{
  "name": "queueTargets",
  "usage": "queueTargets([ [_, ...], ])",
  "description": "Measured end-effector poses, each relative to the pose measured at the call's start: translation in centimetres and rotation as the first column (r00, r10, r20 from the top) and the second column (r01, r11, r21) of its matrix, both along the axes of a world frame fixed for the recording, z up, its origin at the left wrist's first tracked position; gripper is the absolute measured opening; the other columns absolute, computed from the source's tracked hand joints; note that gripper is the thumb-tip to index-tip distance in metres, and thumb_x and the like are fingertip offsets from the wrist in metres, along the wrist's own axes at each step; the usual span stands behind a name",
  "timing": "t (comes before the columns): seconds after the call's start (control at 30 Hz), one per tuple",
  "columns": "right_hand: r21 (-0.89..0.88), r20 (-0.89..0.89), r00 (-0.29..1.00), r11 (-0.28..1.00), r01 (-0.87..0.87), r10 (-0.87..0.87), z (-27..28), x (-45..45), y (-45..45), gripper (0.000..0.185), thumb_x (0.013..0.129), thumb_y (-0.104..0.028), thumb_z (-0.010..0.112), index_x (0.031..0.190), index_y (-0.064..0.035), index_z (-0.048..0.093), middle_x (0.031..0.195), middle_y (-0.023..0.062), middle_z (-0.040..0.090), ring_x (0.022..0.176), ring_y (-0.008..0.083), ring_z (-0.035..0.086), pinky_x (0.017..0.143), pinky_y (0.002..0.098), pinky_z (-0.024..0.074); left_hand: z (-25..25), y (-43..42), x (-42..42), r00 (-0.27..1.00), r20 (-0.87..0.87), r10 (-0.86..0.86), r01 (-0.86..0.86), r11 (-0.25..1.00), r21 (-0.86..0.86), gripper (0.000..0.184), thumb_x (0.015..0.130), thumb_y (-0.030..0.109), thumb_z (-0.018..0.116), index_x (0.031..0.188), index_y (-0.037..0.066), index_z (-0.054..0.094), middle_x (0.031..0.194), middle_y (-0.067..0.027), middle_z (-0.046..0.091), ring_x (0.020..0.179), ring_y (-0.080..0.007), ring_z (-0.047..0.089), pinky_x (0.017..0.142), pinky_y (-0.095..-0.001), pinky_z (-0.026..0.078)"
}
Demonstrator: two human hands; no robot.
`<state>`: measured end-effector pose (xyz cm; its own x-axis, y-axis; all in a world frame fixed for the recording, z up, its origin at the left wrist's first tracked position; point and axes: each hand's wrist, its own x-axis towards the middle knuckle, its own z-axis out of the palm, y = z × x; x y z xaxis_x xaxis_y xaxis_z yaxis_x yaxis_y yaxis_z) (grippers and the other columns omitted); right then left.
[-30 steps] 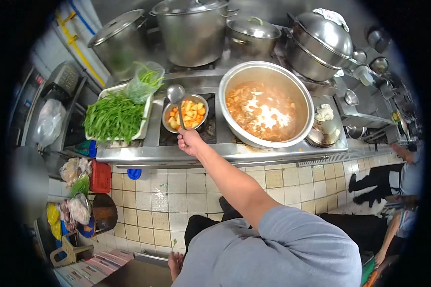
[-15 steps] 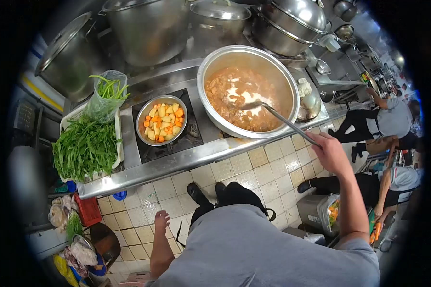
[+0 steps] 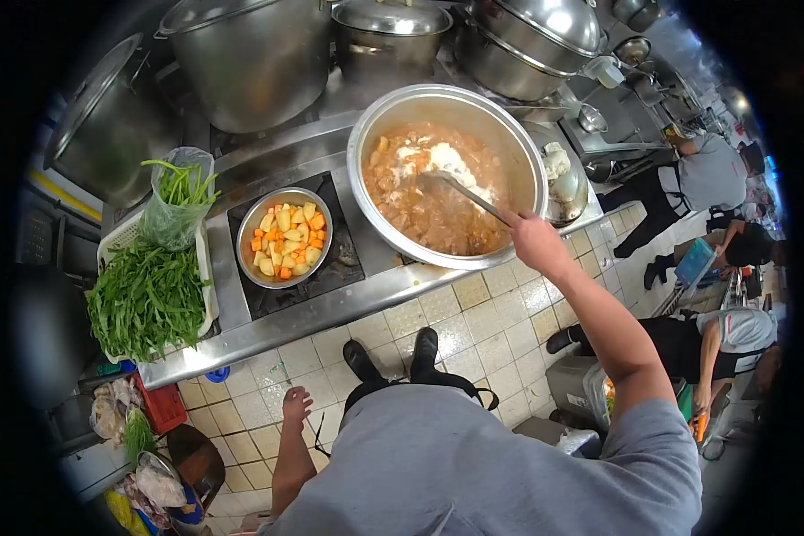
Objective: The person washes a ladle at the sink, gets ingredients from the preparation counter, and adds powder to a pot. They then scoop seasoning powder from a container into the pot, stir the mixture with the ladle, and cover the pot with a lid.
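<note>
In my right hand (image 3: 538,244) is the handle of a long metal ladle (image 3: 476,198), its head sunk in the stew. The stew (image 3: 433,228) is reddish brown with chunks and a white creamy patch (image 3: 451,164). It fills the lower part of a large metal pot (image 3: 359,183) on the stove. Away from the counter, my left hand (image 3: 297,404) hangs low over the floor with its fingers apart, holding nothing. Left of the pot, a metal bowl (image 3: 244,239) of cut potatoes and carrots (image 3: 288,241) stands on a burner.
A white basket (image 3: 207,284) of leafy greens (image 3: 147,299) and a plastic bag of green stems (image 3: 180,192) sit at the counter's left end. Tall pots (image 3: 246,67) line the back. Co-workers (image 3: 701,183) stand at right; a grey bin (image 3: 576,386) is behind my right arm.
My right hand has moved left and toward the pot, pushing the ladle deeper into the stew. The white patch has shifted and spread. My left hand stays low.
</note>
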<state>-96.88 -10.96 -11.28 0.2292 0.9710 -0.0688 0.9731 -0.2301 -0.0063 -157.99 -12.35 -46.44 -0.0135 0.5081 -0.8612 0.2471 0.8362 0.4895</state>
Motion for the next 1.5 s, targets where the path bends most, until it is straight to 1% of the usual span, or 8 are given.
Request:
queueTargets([
  [0.27,-0.008,0.139,0.989,0.999,0.049,-0.047,-1.2,8.2,4.5,0.05,0.087,-0.004,0.049,0.135,-0.0164,0.052,0.099,0.0209,0.063,0.081,0.0407,0.066,0.069,0.0475,0.0553,0.0,-5.8,0.0,0.996,-0.085,0.016,-0.026,0.993,-0.113,0.033,0.089,0.036,0.061,0.117,0.019,0.052,0.104,-0.0042,0.063,0.086,-0.0203,0.064,0.062,-0.0362,0.045],
  [0.57,-0.137,-0.231,0.97,0.989,0.049,-0.08,2.4,10.3,1.1,0.041,0.094,-0.013,0.044,0.134,-0.0094,0.052,0.077,0.0219,0.065,0.062,0.0305,0.066,0.054,0.0424,0.052,0.4,-4.2,3.6,0.999,0.015,-0.043,0.043,0.997,-0.057,0.039,0.092,0.038,0.058,0.123,0.017,0.049,0.116,-0.0074,0.061,0.1,-0.0239,0.062,0.08,-0.0446,0.047],
  [0.67,-0.41,-0.471,0.778,0.884,0.225,-0.416,1.7,10.0,0.7,0.042,0.098,-0.018,0.045,0.138,-0.0082,0.048,0.067,0.0081,0.054,0.04,0.0149,0.047,0.037,0.0288,0.0403,0.6,-3.4,3.9,0.999,0.035,0.024,-0.023,0.999,-0.031,0.03,0.09,0.033,0.059,0.115,0.02,0.053,0.111,-0.0046,0.064,0.093,-0.0212,0.064,0.073,-0.0399,0.048],
  [0.73,-0.565,-0.738,0.182,0.743,0.359,-0.649,0.5,9.1,0.7,0.042,0.099,-0.016,0.043,0.14,-0.0101,0.045,0.069,0.0013,0.047,0.041,0.0105,0.039,0.036,0.0238,0.0339,0.2,-3.2,3.5,0.998,0.045,0.034,-0.033,0.999,-0.016,0.031,0.089,0.034,0.06,0.116,0.02,0.053,0.11,-0.0047,0.064,0.093,-0.0215,0.064,0.074,-0.0405,0.048],
  [0.93,-0.64,-0.76,-0.371,0.716,0.281,-0.534,-4.2,4.0,6.5,0.012,0.1,-0.014,0.046,0.112,-0.0114,0.047,0.072,0.001,0.045,0.051,0.0044,0.038,0.037,0.0178,0.0294,-0.8,-3.5,1.7,1.0,0.007,0.022,-0.021,0.999,-0.044,0.029,0.09,0.033,0.059,0.115,0.02,0.053,0.107,-0.0043,0.063,0.09,-0.0216,0.064,0.075,-0.0443,0.048],
  [1.07,-0.552,-0.825,-0.335,0.779,0.298,-0.455,-0.4,-0.7,4.1,0.013,0.099,-0.012,0.048,0.112,-0.0097,0.049,0.072,0.0003,0.044,0.05,0.0047,0.037,0.037,0.0182,0.0264,-0.2,-2.2,1.2,0.999,-0.03,0.01,-0.012,0.998,-0.056,0.028,0.09,0.033,0.059,0.114,0.02,0.053,0.105,-0.0033,0.063,0.091,-0.0213,0.063,0.076,-0.0462,0.048],
  [1.27,-0.33,-0.808,0.408,0.9,0.284,-0.425,5.0,-1.5,-3.3,0.044,0.094,-0.011,0.05,0.138,-0.0074,0.046,0.072,0.0004,0.046,0.05,0.009,0.043,0.041,0.0246,0.0366,0.0,-0.9,0.3,0.999,-0.024,-0.039,0.038,0.998,-0.04,0.029,0.09,0.033,0.06,0.114,0.018,0.053,0.103,-0.0029,0.062,0.088,-0.0201,0.063,0.07,-0.0437,0.047],
  [1.5,0.047,-0.488,0.845,0.961,0.274,-0.217,7.0,7.1,-2.9,0.034,0.088,-0.012,0.054,0.119,0.0011,0.061,0.09,0.0196,0.068,0.078,0.0304,0.065,0.073,0.0389,0.0513,1.1,0.6,1.0,0.994,-0.042,-0.097,0.095,0.994,-0.059,0.03,0.091,0.033,0.058,0.117,0.018,0.053,0.104,-0.0021,0.062,0.089,-0.0189,0.064,0.062,-0.0388,0.046],
])
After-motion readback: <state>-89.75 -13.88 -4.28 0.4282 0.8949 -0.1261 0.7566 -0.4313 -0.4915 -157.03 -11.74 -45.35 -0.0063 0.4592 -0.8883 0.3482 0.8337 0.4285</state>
